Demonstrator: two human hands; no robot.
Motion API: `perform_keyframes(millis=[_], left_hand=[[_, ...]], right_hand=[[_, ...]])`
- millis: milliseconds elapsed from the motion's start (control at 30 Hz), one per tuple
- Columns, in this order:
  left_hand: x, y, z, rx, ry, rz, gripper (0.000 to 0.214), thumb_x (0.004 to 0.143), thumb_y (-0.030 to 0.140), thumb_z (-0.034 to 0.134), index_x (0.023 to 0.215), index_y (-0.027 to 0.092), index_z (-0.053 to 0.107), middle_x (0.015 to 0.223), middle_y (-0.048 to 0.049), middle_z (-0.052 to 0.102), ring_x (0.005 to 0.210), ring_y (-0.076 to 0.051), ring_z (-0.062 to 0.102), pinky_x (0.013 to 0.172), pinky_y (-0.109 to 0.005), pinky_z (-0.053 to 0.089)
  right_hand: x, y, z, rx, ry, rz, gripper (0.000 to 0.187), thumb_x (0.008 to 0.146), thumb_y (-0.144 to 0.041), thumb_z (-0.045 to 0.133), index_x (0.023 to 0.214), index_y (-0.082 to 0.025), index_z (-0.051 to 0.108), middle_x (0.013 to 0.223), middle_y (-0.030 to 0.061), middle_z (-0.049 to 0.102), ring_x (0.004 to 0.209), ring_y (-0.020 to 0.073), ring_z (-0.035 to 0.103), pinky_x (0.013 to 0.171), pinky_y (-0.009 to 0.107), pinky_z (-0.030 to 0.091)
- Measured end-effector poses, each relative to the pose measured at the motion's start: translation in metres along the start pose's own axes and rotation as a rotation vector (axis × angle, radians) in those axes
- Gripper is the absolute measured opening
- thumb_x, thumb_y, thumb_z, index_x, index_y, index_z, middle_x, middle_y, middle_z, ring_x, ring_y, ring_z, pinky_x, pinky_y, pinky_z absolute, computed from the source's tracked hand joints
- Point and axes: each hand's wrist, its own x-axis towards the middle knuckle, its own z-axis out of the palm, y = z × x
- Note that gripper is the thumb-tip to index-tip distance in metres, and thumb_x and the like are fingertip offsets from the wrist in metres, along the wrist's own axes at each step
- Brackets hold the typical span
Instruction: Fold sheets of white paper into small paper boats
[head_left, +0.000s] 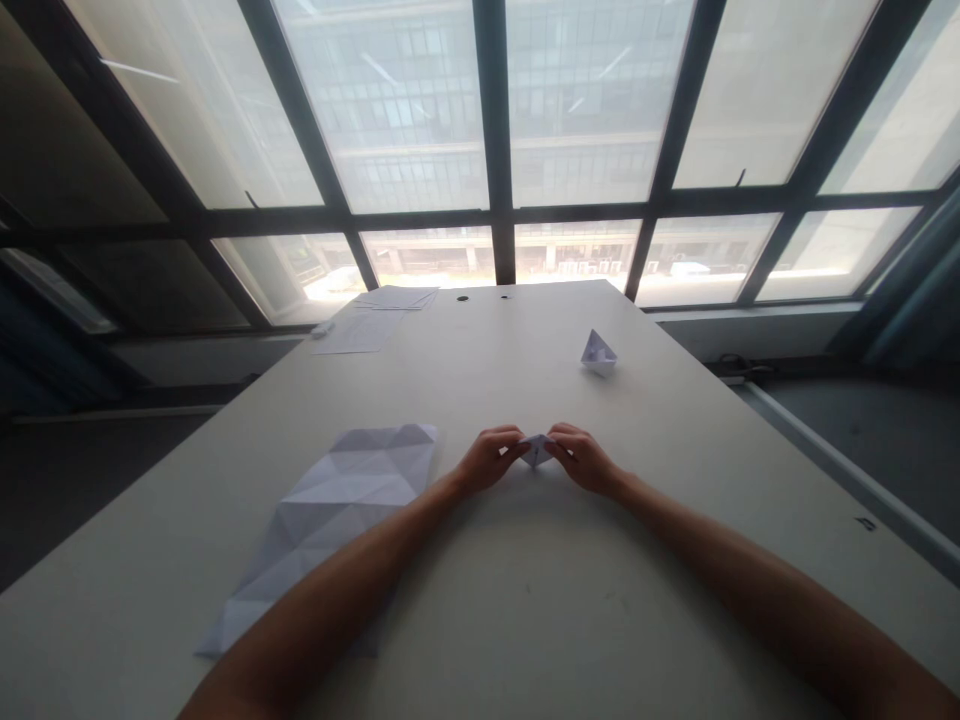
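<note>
A small piece of folded white paper (535, 452) is held between both hands, just above the white table. My left hand (489, 456) pinches its left corner with thumb and fingers. On the opposite side, my right hand (583, 456) grips the right corner in the same way. Fingertips cover both ends of the paper, so only its middle shows. Beside my left forearm lies a large creased sheet of paper (341, 490), partly hidden under the arm. Farther off to the right stands a folded paper boat (598, 353), touched by neither hand.
The white table (510, 380) reaches toward a wall of dark-framed windows. Several flat paper sheets (367, 325) lie at its far left. Two round holes are cut near the far edge. A small dark mark (865, 523) shows near the right edge. Blue curtains (911, 270) hang at both sides.
</note>
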Motion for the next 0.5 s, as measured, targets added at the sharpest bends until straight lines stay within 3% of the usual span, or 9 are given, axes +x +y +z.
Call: perform_keyframes(millis=[500], left_hand=[[0.0019,0.0056,-0.0032,-0.105,0.023,-0.050,0.042,0.096,0.047,0.052,0.083,0.014,0.074,0.086,-0.0098,0.069,0.077,-0.018,0.061,0.072,-0.029,0.047]], right_hand=[[0.0013,0.0000,-0.0020,0.098,0.016,0.043,0.042,0.100,-0.046,0.042,0.077,-0.020,0.065,0.077,0.0048,0.059,0.073,0.0180,0.054,0.071,0.032,0.045]])
